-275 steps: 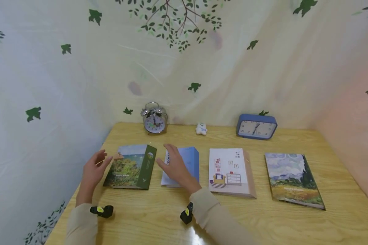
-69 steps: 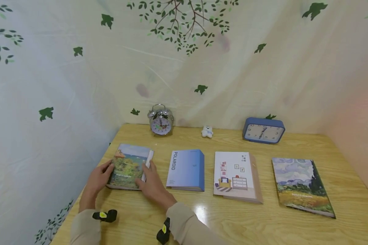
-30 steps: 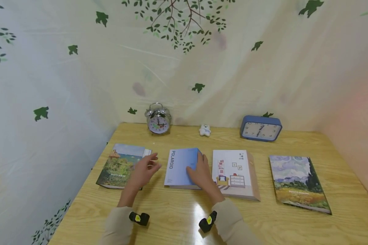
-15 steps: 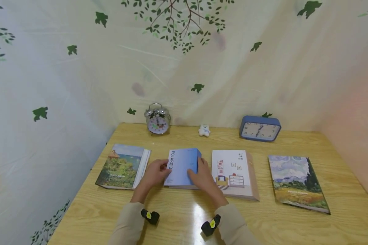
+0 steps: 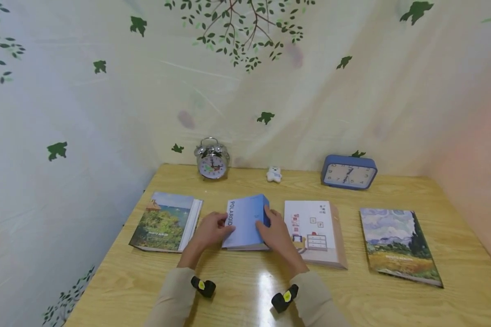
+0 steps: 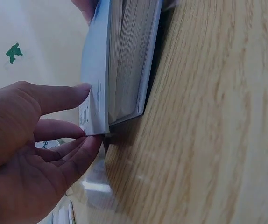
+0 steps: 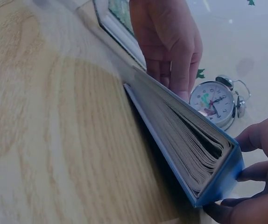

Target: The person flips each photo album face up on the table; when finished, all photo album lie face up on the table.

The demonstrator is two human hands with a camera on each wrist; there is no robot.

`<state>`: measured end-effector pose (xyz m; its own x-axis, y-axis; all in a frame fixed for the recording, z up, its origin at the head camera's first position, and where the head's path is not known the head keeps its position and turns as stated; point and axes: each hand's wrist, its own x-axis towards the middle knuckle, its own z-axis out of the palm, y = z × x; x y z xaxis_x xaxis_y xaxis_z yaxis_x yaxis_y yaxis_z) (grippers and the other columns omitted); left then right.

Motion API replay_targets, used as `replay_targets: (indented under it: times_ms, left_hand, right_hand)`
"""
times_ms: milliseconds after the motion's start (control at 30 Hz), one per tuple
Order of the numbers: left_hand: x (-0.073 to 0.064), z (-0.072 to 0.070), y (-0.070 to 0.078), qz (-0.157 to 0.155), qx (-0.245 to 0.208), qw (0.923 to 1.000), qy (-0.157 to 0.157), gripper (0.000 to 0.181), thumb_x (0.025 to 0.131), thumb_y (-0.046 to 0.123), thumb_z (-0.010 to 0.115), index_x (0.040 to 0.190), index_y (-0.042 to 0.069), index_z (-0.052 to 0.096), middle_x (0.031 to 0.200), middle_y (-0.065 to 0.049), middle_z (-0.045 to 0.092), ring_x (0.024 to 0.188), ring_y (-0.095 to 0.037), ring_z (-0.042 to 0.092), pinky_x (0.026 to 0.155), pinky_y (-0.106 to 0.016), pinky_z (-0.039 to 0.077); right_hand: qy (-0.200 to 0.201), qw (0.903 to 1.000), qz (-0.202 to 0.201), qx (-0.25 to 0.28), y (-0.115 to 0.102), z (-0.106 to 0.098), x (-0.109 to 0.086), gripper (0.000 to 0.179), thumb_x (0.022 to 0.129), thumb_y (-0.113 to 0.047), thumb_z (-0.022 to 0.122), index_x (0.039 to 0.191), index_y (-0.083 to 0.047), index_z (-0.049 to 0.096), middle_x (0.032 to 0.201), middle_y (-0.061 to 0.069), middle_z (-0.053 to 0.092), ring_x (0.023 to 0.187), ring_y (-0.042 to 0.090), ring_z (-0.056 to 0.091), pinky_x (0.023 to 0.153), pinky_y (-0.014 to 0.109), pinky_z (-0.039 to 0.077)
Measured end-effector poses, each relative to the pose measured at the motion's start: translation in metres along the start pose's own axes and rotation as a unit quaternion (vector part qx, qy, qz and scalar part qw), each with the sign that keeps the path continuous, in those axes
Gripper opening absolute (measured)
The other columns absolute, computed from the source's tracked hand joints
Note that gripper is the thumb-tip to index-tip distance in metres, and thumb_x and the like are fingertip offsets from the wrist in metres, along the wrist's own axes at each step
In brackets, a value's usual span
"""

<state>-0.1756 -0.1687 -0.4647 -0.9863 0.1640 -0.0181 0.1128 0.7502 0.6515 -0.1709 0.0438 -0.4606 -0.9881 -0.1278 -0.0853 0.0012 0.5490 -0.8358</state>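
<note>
Left grip (image 5: 210, 229): pinching blue album (image 5: 245, 222) at left
Right grip (image 5: 276, 231): holding its spine (image 7: 225, 179)
Right wrist view: separate page edges (image 7: 185, 144), barely visible from the head

On the yellow wooden table (image 5: 237, 281): four rectangular paper books (image 5: 245, 219); near its back edge, two clocks (image 5: 212, 166), one round silver, one boxy blue; one little white bear (image 5: 274, 174).

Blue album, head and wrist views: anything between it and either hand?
Nothing visible. The left hand pinches the left edge of the blue album, and the right hand grips its right side. The garden-picture album and white album lie to either side of it, not between it and the hands.
</note>
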Motion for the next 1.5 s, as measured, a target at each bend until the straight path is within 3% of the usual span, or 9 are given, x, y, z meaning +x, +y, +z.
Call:
replay_targets:
  times_ms: [67, 133, 300, 467, 667, 1033, 1167, 1367, 1500]
  left_hand:
    - [0.002, 0.001, 0.003, 0.016, 0.015, 0.9997, -0.009, 0.033, 0.088, 0.029, 0.069, 0.096, -0.003, 0.065, 0.083, -0.008, 0.055, 0.075, -0.017, 0.048, 0.066, -0.03, 0.041]
    - [0.003, 0.002, 0.007, 0.022, 0.026, 0.9993, -0.017, 0.039, 0.088, 0.033, 0.069, 0.097, -0.004, 0.064, 0.085, -0.011, 0.055, 0.077, -0.019, 0.048, 0.067, -0.032, 0.041]
    - [0.005, 0.004, 0.018, -0.011, 0.022, 0.9986, -0.046, 0.072, 0.087, 0.045, 0.067, 0.138, -0.003, 0.049, 0.127, -0.024, 0.053, 0.113, -0.033, 0.053, 0.095, -0.047, 0.045]
    - [0.007, 0.005, 0.029, -0.036, 0.014, 0.9973, -0.062, 0.081, 0.086, 0.053, 0.064, 0.144, 0.002, 0.039, 0.141, -0.03, 0.039, 0.128, -0.04, 0.043, 0.104, -0.051, 0.039]
    - [0.007, 0.006, 0.036, -0.048, 0.018, 0.9958, -0.075, 0.083, 0.087, 0.06, 0.057, 0.149, 0.009, 0.034, 0.144, -0.028, 0.036, 0.131, -0.04, 0.04, 0.105, -0.054, 0.037]
    - [0.008, 0.009, 0.046, 0.03, -0.076, 0.9921, -0.096, 0.072, 0.095, 0.051, 0.05, 0.147, 0.004, 0.035, 0.148, -0.022, 0.038, 0.134, -0.037, 0.041, 0.107, -0.049, 0.038]
    - [0.007, 0.008, 0.043, 0.035, -0.149, 0.9814, -0.115, 0.069, 0.096, 0.051, 0.049, 0.149, 0.011, 0.032, 0.15, -0.014, 0.038, 0.131, -0.032, 0.047, 0.103, -0.045, 0.043]
    - [0.004, -0.002, 0.037, 0.033, -0.275, 0.9503, -0.142, 0.059, 0.098, 0.043, 0.049, 0.151, 0.026, 0.029, 0.15, -0.01, 0.04, 0.129, -0.029, 0.05, 0.101, -0.041, 0.047]
    - [0.002, -0.011, 0.035, 0.051, -0.309, 0.9418, -0.122, 0.057, 0.099, 0.036, 0.052, 0.15, 0.028, 0.028, 0.149, -0.012, 0.039, 0.131, -0.032, 0.047, 0.099, -0.042, 0.048]
  right_hand:
    - [0.003, 1.0, 0.0, 0.001, 0.0, -0.004, 0.0, 0.062, 0.096, -0.028, 0.052, 0.149, -0.006, 0.031, 0.15, 0.024, 0.034, 0.138, 0.041, 0.033, 0.111, 0.053, 0.03]
    - [0.006, 1.0, 0.002, 0.007, -0.001, -0.009, -0.001, 0.059, 0.097, -0.03, 0.052, 0.149, -0.009, 0.033, 0.15, 0.021, 0.036, 0.139, 0.038, 0.033, 0.112, 0.052, 0.031]
    - [0.012, 0.9996, -0.001, 0.027, -0.004, -0.017, -0.002, 0.053, 0.099, -0.032, 0.051, 0.147, -0.015, 0.038, 0.148, 0.017, 0.04, 0.133, 0.036, 0.043, 0.105, 0.05, 0.04]
    - [0.024, 0.9989, -0.009, 0.04, -0.001, -0.021, -0.002, 0.049, 0.099, -0.032, 0.051, 0.145, -0.015, 0.044, 0.146, 0.018, 0.043, 0.125, 0.036, 0.052, 0.1, 0.048, 0.045]
    - [0.05, 0.9936, 0.006, 0.101, 0.002, -0.024, 0.0, 0.048, 0.097, -0.026, 0.055, 0.143, -0.011, 0.046, 0.139, 0.014, 0.053, 0.119, 0.032, 0.058, 0.097, 0.042, 0.049]
    - [0.035, 0.9858, 0.013, 0.164, -0.004, -0.036, -0.004, 0.048, 0.098, -0.028, 0.055, 0.145, -0.025, 0.043, 0.137, 0.01, 0.054, 0.124, 0.03, 0.054, 0.097, 0.043, 0.049]
    - [0.023, 0.9801, -0.003, 0.197, -0.009, -0.04, -0.007, 0.047, 0.097, -0.028, 0.056, 0.143, -0.029, 0.045, 0.136, 0.008, 0.054, 0.125, 0.027, 0.053, 0.098, 0.04, 0.049]
    - [-0.005, 0.967, -0.04, 0.252, -0.015, -0.038, -0.008, 0.047, 0.097, -0.025, 0.057, 0.143, -0.025, 0.046, 0.137, 0.009, 0.053, 0.127, 0.024, 0.052, 0.102, 0.037, 0.046]
    - [-0.018, 0.9663, -0.046, 0.253, -0.019, -0.031, -0.008, 0.049, 0.097, -0.03, 0.056, 0.145, -0.028, 0.043, 0.14, 0.006, 0.052, 0.129, 0.024, 0.05, 0.105, 0.04, 0.043]
